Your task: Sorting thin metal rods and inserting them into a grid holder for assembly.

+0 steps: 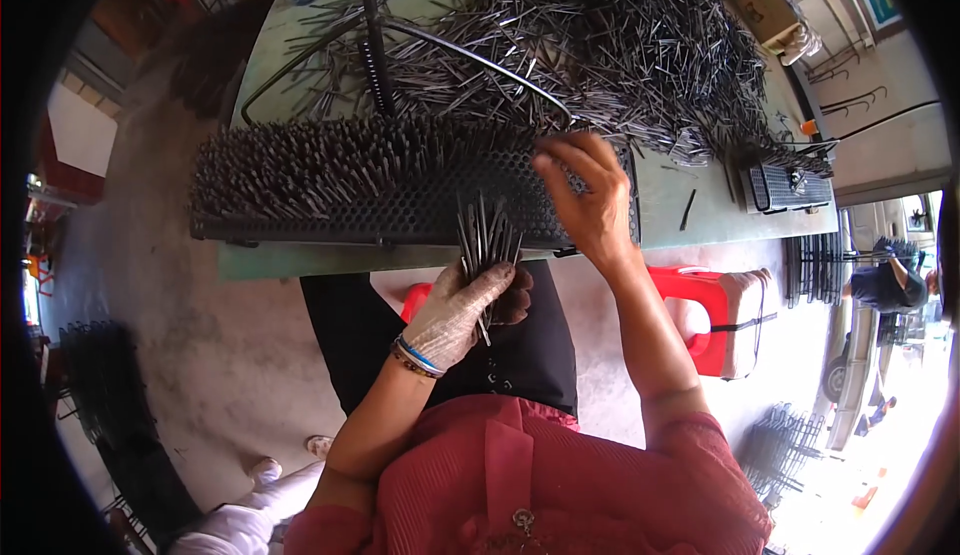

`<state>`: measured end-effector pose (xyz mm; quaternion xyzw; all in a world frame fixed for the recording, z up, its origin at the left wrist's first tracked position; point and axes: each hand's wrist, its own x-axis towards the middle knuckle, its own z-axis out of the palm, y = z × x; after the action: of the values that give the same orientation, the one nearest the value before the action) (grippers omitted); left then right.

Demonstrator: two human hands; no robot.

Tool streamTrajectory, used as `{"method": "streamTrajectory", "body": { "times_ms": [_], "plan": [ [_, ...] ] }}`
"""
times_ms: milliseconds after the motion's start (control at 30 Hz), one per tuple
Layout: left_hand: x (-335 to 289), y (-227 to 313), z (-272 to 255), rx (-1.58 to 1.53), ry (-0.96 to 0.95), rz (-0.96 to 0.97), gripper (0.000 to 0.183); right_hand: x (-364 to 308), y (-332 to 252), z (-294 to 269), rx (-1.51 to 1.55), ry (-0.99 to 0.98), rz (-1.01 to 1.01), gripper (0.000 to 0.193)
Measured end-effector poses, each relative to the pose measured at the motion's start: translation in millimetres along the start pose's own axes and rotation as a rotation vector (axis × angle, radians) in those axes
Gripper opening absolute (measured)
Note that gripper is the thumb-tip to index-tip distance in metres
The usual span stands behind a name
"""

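My left hand (pixel 463 310), in a whitish work glove with darkened fingers, is closed round a bundle of thin dark metal rods (pixel 486 235). The bundle points up and away from me at the near edge of a black perforated tray (pixel 440 195). Many rods (pixel 290 170) stand upright in the tray's holes over its left and far parts. Bare holes show in its middle and right. Above the tray's right end hovers my bare right hand (pixel 588 195), thumb and fingertips close together in a pinch. Slight blur hides whether a rod is between them.
A large heap of loose rods (pixel 620 45) covers the far part of the green table (pixel 735 220). A black metal frame (pixel 375 45) rises behind the tray. A smaller tray (pixel 795 190) lies at right. A red stool (pixel 705 320) stands beside me; another person's legs (pixel 275 490) show lower left.
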<state>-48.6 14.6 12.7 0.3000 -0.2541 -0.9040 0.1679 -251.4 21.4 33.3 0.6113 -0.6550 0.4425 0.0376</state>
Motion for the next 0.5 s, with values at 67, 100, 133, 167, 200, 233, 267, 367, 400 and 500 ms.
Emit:
{"method": "streamTrajectory", "body": {
  "times_ms": [67,100,133,167,200,233,267,367,400,500],
  "plan": [
    [-4,3,1,0.023,-0.003,0.068,0.021,-8,-17,-8,0.191,-0.311,0.185,0.026],
    [-3,3,2,0.025,-0.010,0.066,0.021,-4,-29,-16,0.336,-0.471,0.362,0.029],
    [-3,3,2,0.034,-0.019,0.075,0.022,-7,-29,-16,0.332,-0.467,0.363,0.029],
    [-3,3,2,0.043,-0.027,0.086,0.023,-10,-26,-14,0.384,-0.532,0.468,0.028],
    [-3,2,0,0.043,-0.027,0.088,0.023,-12,-25,-13,0.440,-0.601,0.570,0.027],
    [-3,1,-2,0.042,-0.015,0.092,0.024,-12,-30,-14,0.516,-0.547,0.662,0.025],
    [-2,0,-3,0.041,-0.004,0.096,0.026,-12,-30,-14,0.517,-0.549,0.659,0.025],
    [-3,-5,-7,0.073,0.045,0.091,0.027,-15,-28,-13,0.538,-0.483,0.707,0.024],
    [-3,-5,-8,0.072,0.046,0.094,0.027,-14,-28,-12,0.586,-0.419,0.708,0.025],
    [-2,-7,-11,0.101,0.070,0.102,0.026,-6,-23,-13,0.593,-0.276,0.666,0.026]
  ]
}}
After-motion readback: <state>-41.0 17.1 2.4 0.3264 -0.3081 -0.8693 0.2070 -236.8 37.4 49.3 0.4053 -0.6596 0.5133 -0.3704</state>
